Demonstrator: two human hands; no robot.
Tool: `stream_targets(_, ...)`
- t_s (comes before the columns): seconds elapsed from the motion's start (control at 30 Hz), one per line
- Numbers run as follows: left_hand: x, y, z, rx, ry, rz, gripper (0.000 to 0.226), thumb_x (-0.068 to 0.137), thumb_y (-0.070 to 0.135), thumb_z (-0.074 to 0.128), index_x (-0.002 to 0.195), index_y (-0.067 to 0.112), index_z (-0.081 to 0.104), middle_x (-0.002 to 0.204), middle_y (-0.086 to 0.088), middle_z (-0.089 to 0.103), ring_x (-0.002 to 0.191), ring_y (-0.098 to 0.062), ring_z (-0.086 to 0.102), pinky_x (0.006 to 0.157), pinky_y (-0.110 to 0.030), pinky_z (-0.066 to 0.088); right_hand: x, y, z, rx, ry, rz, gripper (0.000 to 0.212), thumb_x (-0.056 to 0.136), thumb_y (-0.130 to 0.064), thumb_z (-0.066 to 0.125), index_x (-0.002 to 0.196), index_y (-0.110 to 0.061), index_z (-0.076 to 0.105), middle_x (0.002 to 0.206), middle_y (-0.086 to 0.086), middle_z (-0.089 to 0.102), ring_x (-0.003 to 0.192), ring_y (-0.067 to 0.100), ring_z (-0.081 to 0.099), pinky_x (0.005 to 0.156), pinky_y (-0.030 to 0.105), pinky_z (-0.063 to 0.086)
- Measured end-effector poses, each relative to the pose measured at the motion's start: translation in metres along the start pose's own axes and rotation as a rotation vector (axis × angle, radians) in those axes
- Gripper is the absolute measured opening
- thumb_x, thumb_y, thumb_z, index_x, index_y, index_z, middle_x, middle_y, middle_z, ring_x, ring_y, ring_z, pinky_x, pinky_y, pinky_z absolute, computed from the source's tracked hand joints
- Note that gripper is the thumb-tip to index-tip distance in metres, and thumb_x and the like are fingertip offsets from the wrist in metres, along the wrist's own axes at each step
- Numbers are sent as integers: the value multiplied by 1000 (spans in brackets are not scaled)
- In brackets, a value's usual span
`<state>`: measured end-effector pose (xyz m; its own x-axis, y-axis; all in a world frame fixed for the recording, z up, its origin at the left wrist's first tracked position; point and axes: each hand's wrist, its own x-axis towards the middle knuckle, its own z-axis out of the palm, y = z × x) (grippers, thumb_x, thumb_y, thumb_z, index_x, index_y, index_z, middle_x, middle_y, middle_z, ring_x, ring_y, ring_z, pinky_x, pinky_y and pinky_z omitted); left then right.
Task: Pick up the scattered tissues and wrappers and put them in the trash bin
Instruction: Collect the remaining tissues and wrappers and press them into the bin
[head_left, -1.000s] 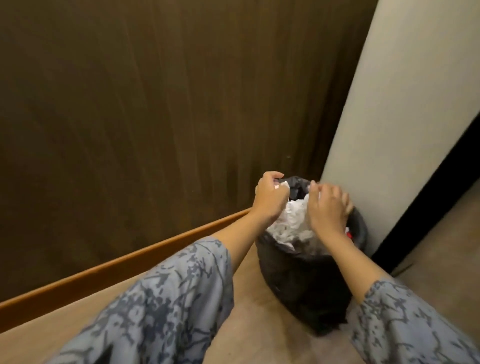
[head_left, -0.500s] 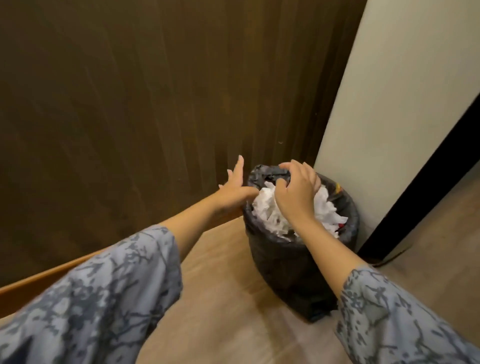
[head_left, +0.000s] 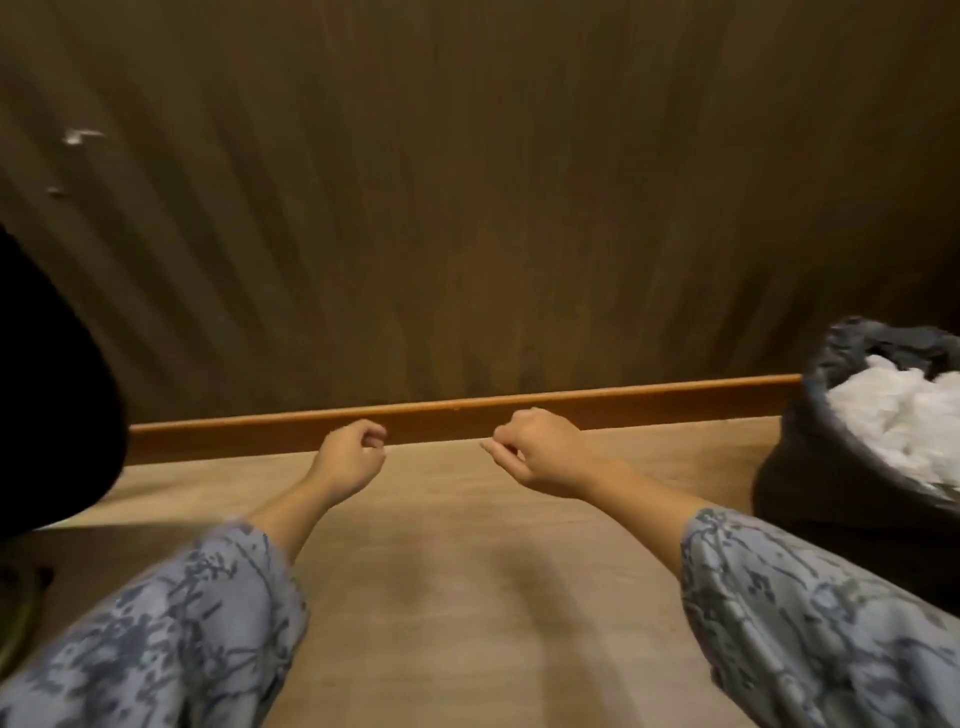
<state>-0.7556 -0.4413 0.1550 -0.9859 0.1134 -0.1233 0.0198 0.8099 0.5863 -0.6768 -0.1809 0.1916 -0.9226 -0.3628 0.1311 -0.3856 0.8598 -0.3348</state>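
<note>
Two hands hang over bare floor in the head view, and neither carries anything; the left hand is loosely curled, its fingers bent in toward the palm with nothing between them, and the right hand is much the same, fingers half-folded and pointing left, no tissue or wrapper pinched in them. The trash bin, lined with a dark bag, stands at the right edge, well apart from both hands; white crumpled tissues are heaped at its mouth, nearly level with the rim. The wooden floor between the sleeves and the skirting board shows no litter; a dark shape at the left edge is too cut off to name.

Judging by this, a drop into the bin is done and the step in hand is the search for the next piece; none lies in sight, so the next move calls for a look elsewhere, away from this wall, before any reach; the bin looks almost full, so a further load may need pressing down or it could spill over the rim.
</note>
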Motion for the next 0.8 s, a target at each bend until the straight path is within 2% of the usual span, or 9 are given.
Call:
stream_targets(0.07,-20,-64,-9,10,73,-156,35,86,11,62,121,10,61,119,-10,64,111,-28,58,96,-36,46,23,-27,26,39,-98,-21,30,100,-33,45,79,-19,61,75,-2,62,72,13,54,62,29,44)
stream_targets(0.2,-68,-170,-13,143,105,-436,54,81,17,64,133,15,52,138,-17,49,126,-37,45,105,-42,40,66,-80,86,74,-219,-39,20,96,-27,50,105,-19,66,103,1,67,93,17,59,79,32,53)
stream_targets(0.3,-89,-226,-19,255,-6,-481,74,81,29,67,145,17,32,154,-13,25,140,-32,24,114,-35,25,96,-115,140,60,-292,-36,27,95,-30,51,117,-19,61,115,5,63,107,23,54,90,36,48)
stream_targets(0.4,-94,-252,-28,223,-17,-506,77,81,34,68,146,24,28,156,-14,15,143,-32,19,113,-31,24,121,-151,190,82,-351,-13,36,93,-27,53,127,-17,55,127,9,56,121,27,45,99,38,41)
stream_targets(0.47,-90,-255,-30,178,37,-604,80,79,47,68,145,26,28,156,-14,15,141,-34,22,111,-34,27,137,-176,219,87,-404,4,46,92,-21,53,138,-18,45,140,13,44,131,34,35,105,43,37)
stream_targets(0.53,-86,-258,-30,44,110,-788,107,59,70,70,146,29,23,155,-14,13,138,-38,24,109,-41,32,152,-200,243,86,-470,48,58,94,-17,49,148,-24,30,157,15,18,144,41,12,111,53,28)
stream_targets(0.6,-82,-265,-27,-53,131,-907,135,39,83,67,149,30,10,155,-18,9,138,-43,22,110,-50,32,170,-217,262,114,-504,115,63,97,-23,46,152,-34,17,162,14,-5,146,45,-8,112,58,21)
stream_targets(0.67,-82,-274,-17,-60,128,-902,128,50,78,69,150,28,7,154,-21,6,140,-43,15,114,-48,25,188,-229,279,146,-521,143,63,98,-29,44,152,-41,13,161,13,-16,144,46,-13,113,59,17)
stream_targets(0.8,-86,-267,15,-55,106,-584,92,72,61,66,147,23,29,150,-13,27,142,-35,20,119,-42,11,202,-231,307,-50,-621,-2,53,103,-33,34,151,-45,15,160,10,-22,143,48,-18,116,60,1)
